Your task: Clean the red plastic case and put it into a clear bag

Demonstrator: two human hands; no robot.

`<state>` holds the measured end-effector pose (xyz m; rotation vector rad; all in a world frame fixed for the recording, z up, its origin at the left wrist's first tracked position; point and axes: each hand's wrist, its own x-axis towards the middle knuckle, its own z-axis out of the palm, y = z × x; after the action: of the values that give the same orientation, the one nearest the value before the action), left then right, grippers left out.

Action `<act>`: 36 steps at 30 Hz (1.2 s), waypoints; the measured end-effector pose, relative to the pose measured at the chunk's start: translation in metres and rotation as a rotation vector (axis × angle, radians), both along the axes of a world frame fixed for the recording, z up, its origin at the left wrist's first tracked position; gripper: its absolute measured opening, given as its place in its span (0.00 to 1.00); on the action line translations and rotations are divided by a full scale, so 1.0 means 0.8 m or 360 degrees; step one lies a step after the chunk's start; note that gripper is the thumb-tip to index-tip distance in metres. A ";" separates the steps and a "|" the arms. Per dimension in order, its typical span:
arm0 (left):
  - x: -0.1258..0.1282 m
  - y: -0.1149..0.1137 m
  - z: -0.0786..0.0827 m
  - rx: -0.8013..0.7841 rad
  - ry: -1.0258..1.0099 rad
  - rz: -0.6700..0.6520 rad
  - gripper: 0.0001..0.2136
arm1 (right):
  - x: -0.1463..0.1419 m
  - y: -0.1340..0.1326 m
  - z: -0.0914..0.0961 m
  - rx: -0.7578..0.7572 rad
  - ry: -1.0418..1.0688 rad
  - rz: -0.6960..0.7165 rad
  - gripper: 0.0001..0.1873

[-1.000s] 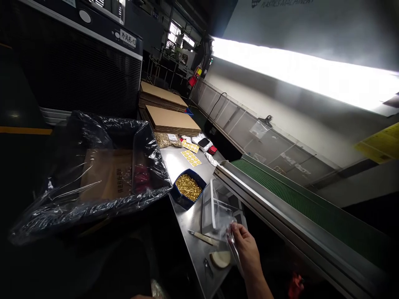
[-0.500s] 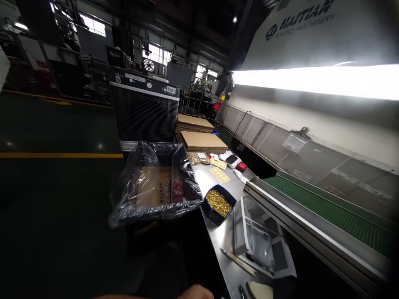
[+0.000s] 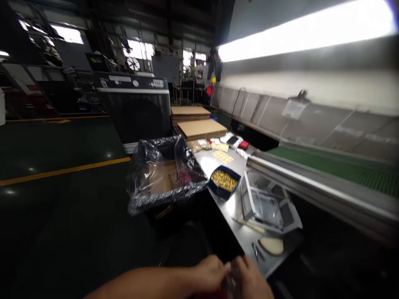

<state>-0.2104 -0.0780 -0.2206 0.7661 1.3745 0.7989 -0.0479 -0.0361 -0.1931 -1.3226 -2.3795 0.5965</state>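
Observation:
My left hand (image 3: pixel 209 270) and my right hand (image 3: pixel 253 279) meet at the bottom edge, just in front of the steel table (image 3: pixel 229 209). Their fingertips pinch a small clear plastic bag (image 3: pixel 230 280) between them; it is blurred and mostly hidden. Beyond the hands lie a pale wooden disc (image 3: pixel 272 246), a small metal tool (image 3: pixel 256 251) and a light-handled knife (image 3: pixel 252 226). Further back sit a clear plastic tray stack (image 3: pixel 268 203) and a blue tray of small gold parts (image 3: pixel 224 181).
A carton lined with a dark plastic bag (image 3: pixel 165 178) stands left of the table. Flat cardboard sheets (image 3: pixel 199 128), yellow sticker sheets (image 3: pixel 223 156) and a phone (image 3: pixel 232 140) lie at the far end. A green conveyor (image 3: pixel 339 168) runs along the right. A black cooling machine (image 3: pixel 135 110) stands behind.
My right hand left the tray stack and dropped to the bottom edge, where my left hand has joined it. The view swung up and left, then settled lower.

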 end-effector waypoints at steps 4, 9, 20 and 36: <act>0.000 -0.019 -0.004 -0.0209 -0.0315 0.0360 0.18 | 0.031 -0.017 -0.023 -0.0025 -0.0057 -0.0192 0.07; -0.003 -0.043 -0.006 -0.0343 -0.0530 0.0651 0.14 | 0.029 -0.036 -0.037 -0.1053 0.0645 -0.0598 0.20; -0.020 -0.067 -0.005 -0.0484 -0.0465 0.0643 0.28 | 0.044 -0.024 -0.009 -0.1659 0.0818 0.0091 0.17; -0.015 -0.076 -0.002 -0.0780 0.0057 0.0771 0.04 | 0.027 -0.086 0.004 -0.0618 0.0307 0.0741 0.16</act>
<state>-0.2223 -0.1389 -0.2222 0.0613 1.7279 0.7686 -0.0261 -0.1050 -0.1899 -0.7786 -2.4930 1.3083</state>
